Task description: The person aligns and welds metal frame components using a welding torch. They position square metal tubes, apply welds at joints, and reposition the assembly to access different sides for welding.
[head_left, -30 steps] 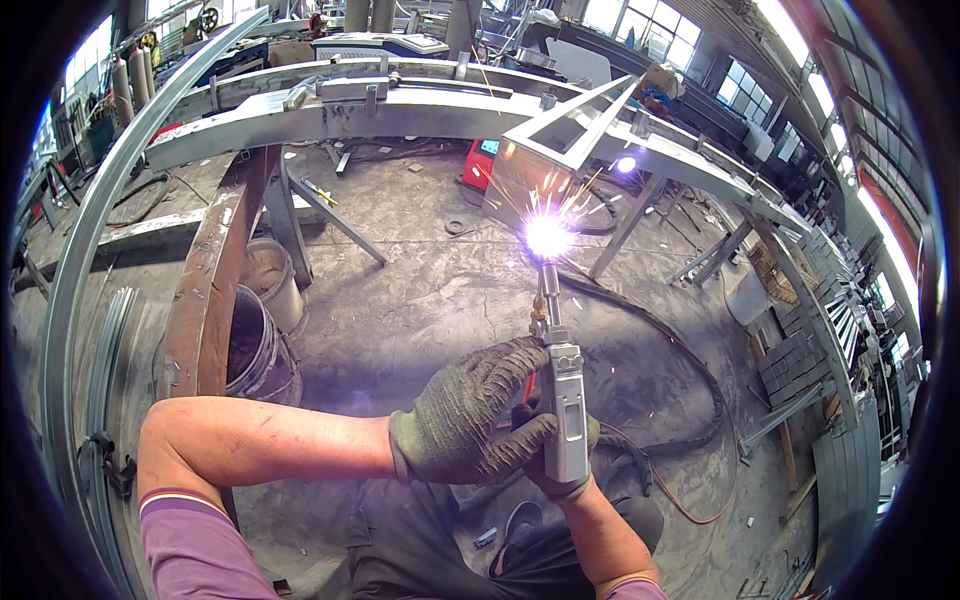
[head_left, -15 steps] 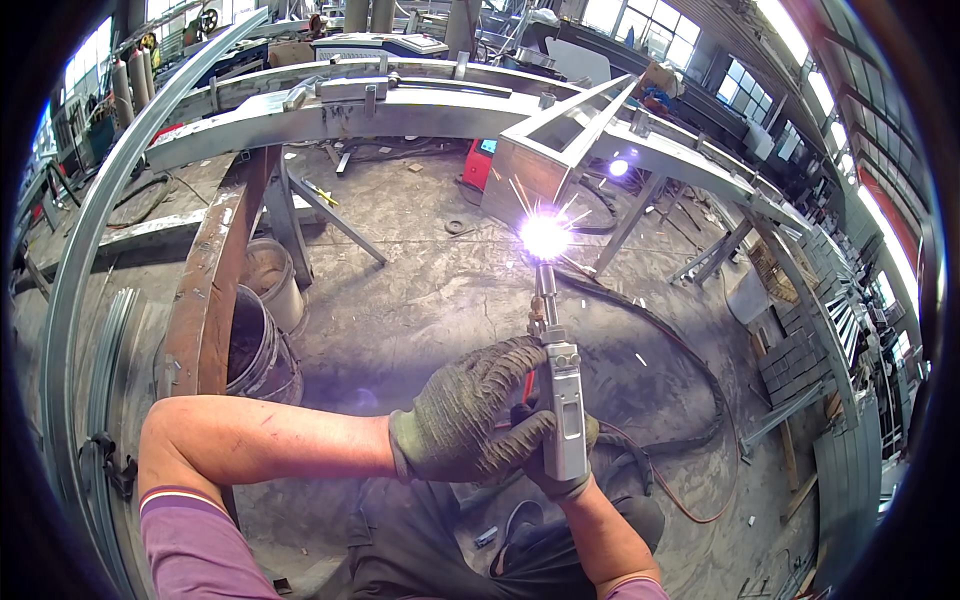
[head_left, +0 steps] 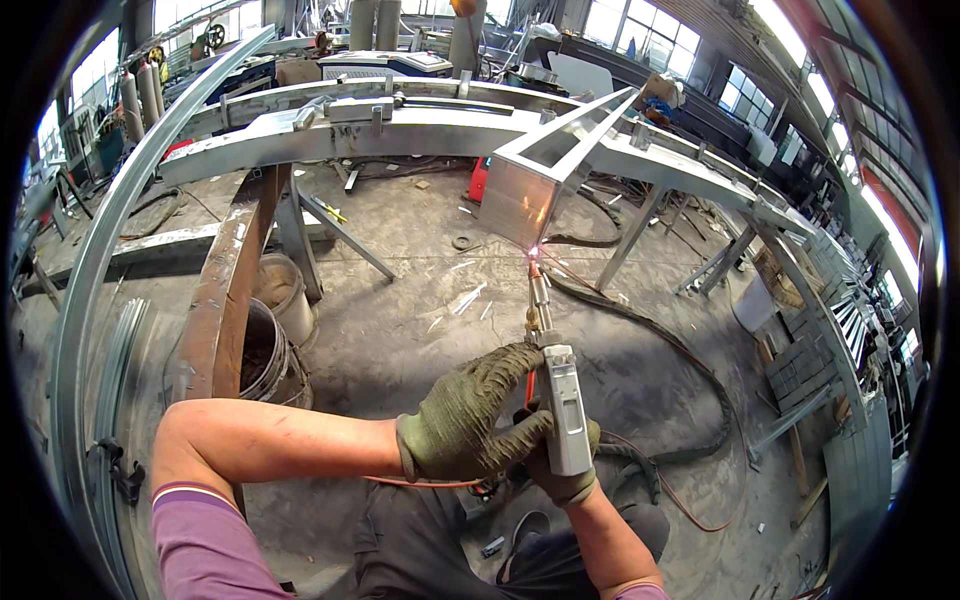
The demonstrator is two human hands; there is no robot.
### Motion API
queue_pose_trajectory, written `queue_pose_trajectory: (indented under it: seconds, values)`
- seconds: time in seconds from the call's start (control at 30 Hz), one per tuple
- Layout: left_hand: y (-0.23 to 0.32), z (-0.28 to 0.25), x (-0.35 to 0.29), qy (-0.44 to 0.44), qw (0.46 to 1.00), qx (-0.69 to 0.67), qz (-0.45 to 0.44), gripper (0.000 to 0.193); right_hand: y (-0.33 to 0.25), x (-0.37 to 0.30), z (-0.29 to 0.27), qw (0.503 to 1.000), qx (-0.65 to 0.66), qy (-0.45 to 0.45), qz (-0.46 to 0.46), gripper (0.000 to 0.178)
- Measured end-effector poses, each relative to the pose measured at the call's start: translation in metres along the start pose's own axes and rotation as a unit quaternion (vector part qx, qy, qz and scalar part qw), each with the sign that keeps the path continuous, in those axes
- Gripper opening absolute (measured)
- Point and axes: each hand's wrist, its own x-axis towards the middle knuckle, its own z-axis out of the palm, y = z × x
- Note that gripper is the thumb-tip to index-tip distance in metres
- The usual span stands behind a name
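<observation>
A grey handheld welding gun (head_left: 568,415) points away from me, its narrow nozzle reaching the lower corner of a shiny metal box-shaped piece (head_left: 515,200). At the tip sits a small pinkish glow, and orange light reflects on the box's face. My left hand (head_left: 475,412), in a dark green work glove, is closed around the gun's front part from the left side. Gloved too, my right hand (head_left: 568,482) wraps the rear of the gun; its fingers are mostly hidden behind the body.
The box piece joins a long curved metal beam (head_left: 420,135) on legs. A rusty beam (head_left: 225,290) and buckets (head_left: 275,350) stand at left. A black hose (head_left: 705,370) loops across the floor at right, near stacked metal blocks (head_left: 800,375). A red machine (head_left: 479,180) stands behind the box.
The big white flare and flying sparks at the nozzle have shrunk to a small pinkish glow. The view has shifted slightly; both hands keep their hold on the gun.
</observation>
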Motion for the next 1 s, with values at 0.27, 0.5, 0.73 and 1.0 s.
queue_pose_trajectory:
  seconds: [0.27, 0.5, 0.73, 1.0]
  values:
    - [-0.016, 0.009, -0.004, 0.0, 0.997, 0.075, -0.007, 0.066, 0.001, 0.005, -0.016, 0.998, -0.037, 0.02, 0.051, 0.013]
    - [-0.013, -0.073, 0.079, 0.15, 0.972, 0.077, 0.165, 0.027, 0.034, -0.012, -0.073, 0.974, 0.076, 0.096, 0.19, 0.018]
    - [-0.074, -0.141, 0.206, 0.077, 0.926, -0.149, -0.339, 0.087, 0.077, -0.019, -0.076, 0.945, 0.154, 0.132, 0.257, 0.014]
    - [-0.159, -0.107, 0.208, -0.032, 0.818, -0.405, -0.408, 0.097, 0.083, -0.013, -0.058, 0.937, 0.195, 0.07, 0.281, 0.016]
